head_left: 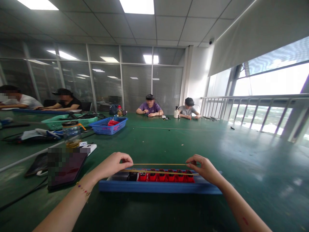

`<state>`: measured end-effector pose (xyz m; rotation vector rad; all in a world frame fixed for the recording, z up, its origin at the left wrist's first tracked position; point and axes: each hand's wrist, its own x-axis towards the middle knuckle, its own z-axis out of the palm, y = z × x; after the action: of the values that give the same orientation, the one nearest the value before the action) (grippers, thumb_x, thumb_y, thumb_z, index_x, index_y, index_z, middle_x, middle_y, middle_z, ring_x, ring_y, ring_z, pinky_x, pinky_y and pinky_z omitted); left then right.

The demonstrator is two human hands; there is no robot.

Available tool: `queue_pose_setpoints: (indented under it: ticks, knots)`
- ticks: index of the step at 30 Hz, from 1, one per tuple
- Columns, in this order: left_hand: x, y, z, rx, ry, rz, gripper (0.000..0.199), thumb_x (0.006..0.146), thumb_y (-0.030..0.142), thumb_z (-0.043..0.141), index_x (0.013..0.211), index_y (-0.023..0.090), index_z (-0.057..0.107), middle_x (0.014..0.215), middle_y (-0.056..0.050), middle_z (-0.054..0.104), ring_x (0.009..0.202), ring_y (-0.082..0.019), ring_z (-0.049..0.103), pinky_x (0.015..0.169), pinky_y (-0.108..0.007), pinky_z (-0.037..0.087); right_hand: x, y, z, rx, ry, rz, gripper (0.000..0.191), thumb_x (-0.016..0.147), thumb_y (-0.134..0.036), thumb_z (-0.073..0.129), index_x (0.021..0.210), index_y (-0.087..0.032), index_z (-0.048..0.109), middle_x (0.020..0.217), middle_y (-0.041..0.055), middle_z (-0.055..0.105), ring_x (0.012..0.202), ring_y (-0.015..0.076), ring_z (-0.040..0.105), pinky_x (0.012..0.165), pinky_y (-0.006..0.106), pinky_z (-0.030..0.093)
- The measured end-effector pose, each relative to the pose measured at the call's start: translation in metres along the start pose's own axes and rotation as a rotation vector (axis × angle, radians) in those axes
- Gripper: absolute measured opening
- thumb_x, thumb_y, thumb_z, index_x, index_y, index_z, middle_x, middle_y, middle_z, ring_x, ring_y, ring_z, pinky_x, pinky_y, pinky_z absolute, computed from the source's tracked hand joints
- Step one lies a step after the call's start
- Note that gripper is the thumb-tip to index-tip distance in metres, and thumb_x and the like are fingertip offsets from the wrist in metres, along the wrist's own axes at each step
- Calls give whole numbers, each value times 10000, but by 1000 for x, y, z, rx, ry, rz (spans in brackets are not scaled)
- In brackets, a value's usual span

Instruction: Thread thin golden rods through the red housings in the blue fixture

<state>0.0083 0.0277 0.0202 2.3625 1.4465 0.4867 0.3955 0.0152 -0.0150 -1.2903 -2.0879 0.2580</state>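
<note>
My left hand [122, 161] and my right hand [199, 163] face each other above a long blue tray [159, 187]. Both are closed in a pinch on a thin yellow rubber band [159, 164], which runs taut between them. Closer to me, more yellow strands cross lengthwise over the tray; whether they belong to the same band I cannot tell. Inside the tray stands a row of several red holders [152, 176] with black parts in them. At the row's left end is a black piece [132, 175]. My fingertips hide the band's ends.
Left of the tray lie a dark tablet [69, 167], a glass jar [71, 133] and a white object [89, 148]. Beyond are a blue basket [109, 128] with red items and a green basket [54, 124]. Several people sit around the green table [241, 151].
</note>
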Motion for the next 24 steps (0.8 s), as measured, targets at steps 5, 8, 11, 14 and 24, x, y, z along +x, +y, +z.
queue_pose_setpoints:
  ticks: [5, 8, 11, 14, 24]
  knots:
    - [6, 3, -3, 173, 81, 95, 296, 775, 446, 450, 825, 247, 662, 849, -15, 642, 818, -178, 542, 728, -243, 362, 5, 2, 7, -10, 89, 8, 196, 769, -355, 530, 842, -208, 635, 747, 22, 570, 698, 152, 538, 645, 249, 439]
    - [16, -3, -3, 190, 112, 113, 303, 799, 430, 416, 820, 246, 656, 868, -13, 637, 795, -165, 557, 709, -234, 365, 6, 1, 3, 8, 125, -9, 198, 792, -351, 499, 844, -208, 626, 811, 33, 588, 775, 163, 546, 720, 267, 439]
    - [30, -15, -2, 226, 114, 88, 290, 794, 416, 425, 818, 245, 658, 878, -15, 642, 796, -166, 567, 708, -233, 363, 2, -2, -7, 22, 124, -42, 215, 792, -380, 502, 845, -206, 617, 894, 40, 591, 862, 169, 536, 802, 275, 413]
    - [43, -29, 3, 248, 65, 54, 269, 778, 396, 446, 803, 240, 664, 871, -17, 655, 801, -167, 576, 718, -231, 366, -3, -5, -15, 29, -10, -8, 275, 774, -441, 510, 779, -186, 616, 817, 34, 608, 786, 163, 550, 735, 261, 428]
    - [71, -59, 28, 269, -68, -14, 135, 677, 298, 550, 707, 237, 667, 718, 5, 679, 674, -143, 607, 610, -202, 415, -11, 4, -13, -14, -299, 57, 325, 781, -464, 493, 715, -170, 615, 658, 0, 587, 597, 120, 489, 536, 204, 370]
